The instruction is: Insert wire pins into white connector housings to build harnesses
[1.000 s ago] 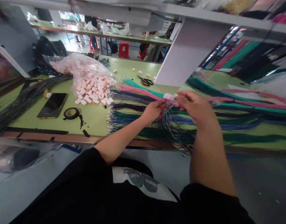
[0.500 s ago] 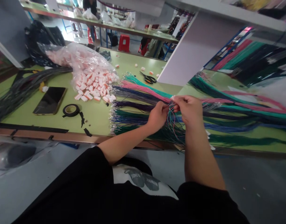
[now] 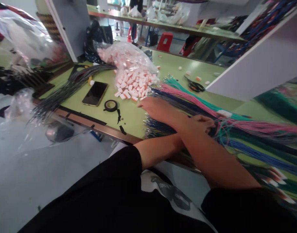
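Observation:
My right forearm crosses over my left one. Beside the near edge of a pile of small white-and-orange connector housings (image 3: 132,84) is my right hand (image 3: 154,107), its fingers blurred and partly hidden. My left hand (image 3: 203,122), partly covered by the right forearm, has curled fingers closed on thin wires (image 3: 221,131), mostly green and pink. A white connector housing (image 3: 225,113) lies just right of it. Under and around both hands run long bundles of coloured wires, such as a pink bundle (image 3: 187,97) and a teal bundle (image 3: 180,88), with bare metal ends at the left.
A clear plastic bag (image 3: 129,53) lies behind the pile. To the left are a black phone (image 3: 95,94), a tape roll (image 3: 111,105) and a dark grey wire bundle (image 3: 73,81). Black scissors (image 3: 195,85) lie behind the wires, near a white upright panel (image 3: 260,61).
My right hand has left the wires and crossed leftward over the left arm to the pile's edge. The left hand stays at the wires. The view has turned left.

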Tool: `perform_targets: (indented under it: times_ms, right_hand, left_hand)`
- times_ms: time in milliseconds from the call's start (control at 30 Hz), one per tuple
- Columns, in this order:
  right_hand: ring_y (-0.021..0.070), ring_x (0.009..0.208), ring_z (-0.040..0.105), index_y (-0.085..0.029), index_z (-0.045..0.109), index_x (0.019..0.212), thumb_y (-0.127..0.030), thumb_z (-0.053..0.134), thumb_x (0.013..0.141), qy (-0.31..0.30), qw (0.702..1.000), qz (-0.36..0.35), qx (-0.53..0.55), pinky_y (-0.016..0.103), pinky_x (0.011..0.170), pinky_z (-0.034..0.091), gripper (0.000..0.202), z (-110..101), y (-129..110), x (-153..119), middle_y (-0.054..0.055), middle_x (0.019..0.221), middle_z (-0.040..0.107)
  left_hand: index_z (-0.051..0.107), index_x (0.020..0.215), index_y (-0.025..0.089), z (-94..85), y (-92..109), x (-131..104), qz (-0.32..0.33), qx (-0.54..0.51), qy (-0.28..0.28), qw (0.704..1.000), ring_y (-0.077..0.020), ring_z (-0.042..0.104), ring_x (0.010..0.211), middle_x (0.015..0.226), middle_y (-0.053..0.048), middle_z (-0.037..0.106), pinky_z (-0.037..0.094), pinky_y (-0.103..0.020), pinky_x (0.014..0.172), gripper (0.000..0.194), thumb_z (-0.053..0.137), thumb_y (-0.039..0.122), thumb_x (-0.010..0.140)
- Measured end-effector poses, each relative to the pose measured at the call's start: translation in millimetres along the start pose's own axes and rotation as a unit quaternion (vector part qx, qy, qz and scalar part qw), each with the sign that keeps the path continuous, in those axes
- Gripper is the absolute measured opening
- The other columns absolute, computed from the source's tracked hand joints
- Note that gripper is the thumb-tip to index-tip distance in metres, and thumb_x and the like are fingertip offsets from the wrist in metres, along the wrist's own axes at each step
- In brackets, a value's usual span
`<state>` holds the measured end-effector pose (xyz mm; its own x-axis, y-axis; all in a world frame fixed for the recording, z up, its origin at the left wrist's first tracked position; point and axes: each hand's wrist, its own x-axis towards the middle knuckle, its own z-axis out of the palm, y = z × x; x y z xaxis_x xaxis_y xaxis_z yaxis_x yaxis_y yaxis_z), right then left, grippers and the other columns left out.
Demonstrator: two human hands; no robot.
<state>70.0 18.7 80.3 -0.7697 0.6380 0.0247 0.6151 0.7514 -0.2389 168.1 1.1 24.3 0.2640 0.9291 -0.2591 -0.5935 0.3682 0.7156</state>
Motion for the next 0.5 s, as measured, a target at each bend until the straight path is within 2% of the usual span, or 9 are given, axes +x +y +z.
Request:
perform_targets:
  times_ms: [133,200,267,333,400,500]
  right_hand:
    - [0.0225,0.105,0.057,-0.015,0.062,0.117,-0.008,0.043,0.084,-0.049,0.992,-0.114,0.006,0.034,0.085,0.042,0.038,48,-24,60,0.012,0.123,0.061]
    - [0.0222,0.099,0.058,-0.014,0.06,0.118,-0.013,0.049,0.084,-0.072,0.988,-0.133,-0.011,0.033,0.077,0.042,0.035,65,-30,76,0.013,0.123,0.06]
    - [0.0207,0.091,0.057,-0.015,0.06,0.114,-0.019,0.052,0.084,-0.078,0.99,-0.115,-0.022,0.032,0.07,0.04,0.031,75,-33,87,0.013,0.119,0.06]
    - [0.0199,0.086,0.056,-0.016,0.061,0.108,-0.021,0.051,0.085,-0.07,0.994,-0.08,-0.028,0.031,0.067,0.038,0.025,77,-32,91,0.012,0.115,0.06]
    - [0.0203,0.086,0.055,-0.016,0.061,0.102,-0.021,0.05,0.086,-0.06,0.997,-0.047,-0.009,0.032,0.068,0.038,0.02,67,-27,84,0.012,0.111,0.06]
    - [0.0191,0.086,0.054,-0.017,0.059,0.099,-0.022,0.048,0.086,0.005,0.995,0.001,0.095,0.031,0.072,0.04,0.019,36,-16,42,0.009,0.1,0.062]
  left_hand:
    - [0.043,0.059,0.019,-0.9,11,0,-0.054,-0.008,-0.008,0.998,-0.0036,0.032,0.044,0.059,-0.001,0.05,0.028,-0.025,0.043,0.032,0.054,0.003,0.084]
    - [0.042,0.06,0.018,-3.1,15,-1,-0.062,-0.014,0.0,0.998,-0.0041,0.031,0.045,0.061,-0.003,0.051,0.027,-0.025,0.042,0.032,0.054,0.004,0.085]
    - [0.043,0.059,0.018,-6.6,19,-1,-0.066,-0.017,0.003,0.998,-0.0053,0.031,0.047,0.062,-0.004,0.052,0.027,-0.026,0.042,0.031,0.054,0.004,0.085]
    - [0.044,0.058,0.019,-9.7,20,-2,-0.062,-0.006,0.003,0.998,-0.0074,0.034,0.049,0.061,-0.004,0.053,0.028,-0.027,0.044,0.031,0.056,0.006,0.084]
    - [0.043,0.058,0.02,-11.0,20,-4,-0.047,0.02,0.001,0.999,-0.0085,0.036,0.05,0.061,-0.003,0.053,0.03,-0.027,0.046,0.032,0.055,0.006,0.084]
    - [0.043,0.06,0.019,-10.5,14,-5,-0.032,0.059,-0.014,0.998,-0.0066,0.035,0.048,0.061,-0.001,0.051,0.031,-0.025,0.048,0.032,0.05,0.006,0.087]
